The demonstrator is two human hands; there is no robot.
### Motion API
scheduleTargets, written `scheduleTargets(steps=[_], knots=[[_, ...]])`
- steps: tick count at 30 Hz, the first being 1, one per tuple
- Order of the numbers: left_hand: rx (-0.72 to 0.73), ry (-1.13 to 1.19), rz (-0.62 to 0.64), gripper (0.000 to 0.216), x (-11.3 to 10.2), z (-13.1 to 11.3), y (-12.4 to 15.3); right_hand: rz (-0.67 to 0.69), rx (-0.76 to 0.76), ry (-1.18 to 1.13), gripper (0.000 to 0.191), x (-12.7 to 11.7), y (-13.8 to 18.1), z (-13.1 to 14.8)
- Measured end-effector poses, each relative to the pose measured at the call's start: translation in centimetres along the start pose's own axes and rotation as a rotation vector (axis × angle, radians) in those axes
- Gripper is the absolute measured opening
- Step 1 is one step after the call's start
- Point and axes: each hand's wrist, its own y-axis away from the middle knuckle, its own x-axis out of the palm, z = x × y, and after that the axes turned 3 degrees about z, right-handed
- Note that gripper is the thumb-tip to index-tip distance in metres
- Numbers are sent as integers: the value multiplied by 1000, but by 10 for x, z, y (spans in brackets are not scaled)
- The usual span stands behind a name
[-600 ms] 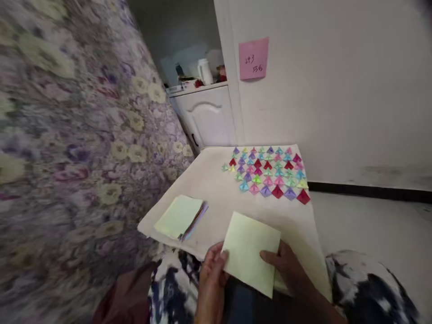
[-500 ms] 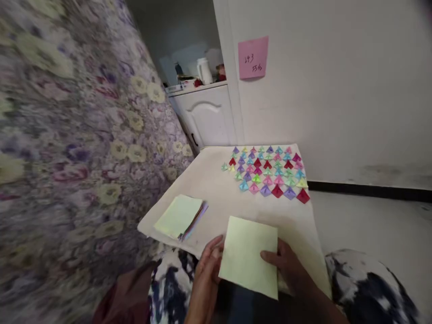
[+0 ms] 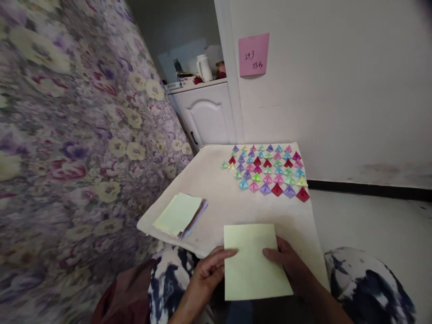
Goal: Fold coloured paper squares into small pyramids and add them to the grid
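A pale green square sheet of paper [image 3: 251,263] lies at the near edge of a cream board [image 3: 209,189] across my lap. My left hand [image 3: 211,272] pinches its left edge, fingers curled onto the paper. My right hand [image 3: 286,265] rests its thumb on the sheet's right side, with the other fingers hidden under it. A stack of coloured paper squares [image 3: 180,215], green on top, sits on the board to the left. Rows of several small folded paper pieces [image 3: 268,173] in many colours cover the board's far right corner.
A floral-patterned bed or sofa [image 3: 67,135] fills the left side. The white wall carries a pink note [image 3: 254,54]. A white cabinet [image 3: 205,114] with a jug and clutter stands behind. White floor [image 3: 371,225] lies to the right; my patterned trousers [image 3: 367,288] show below.
The green sheet has turned from tilted to square with the board and come a little lower toward me. My left hand shifted from upright at the edge to reaching across from the left.
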Motion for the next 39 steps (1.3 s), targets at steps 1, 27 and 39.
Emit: scheduleTargets(steps=[1,27,39], knots=[[12,9,8,23,2,1,-1,14,7,1,44,1,0,0],[38,79,-463,26,19,17,-14,-152,-248,314,52,2,-3,0],[71,27,-472,23,34,16,-11,-260,-206,504,25,6,-9,-5]])
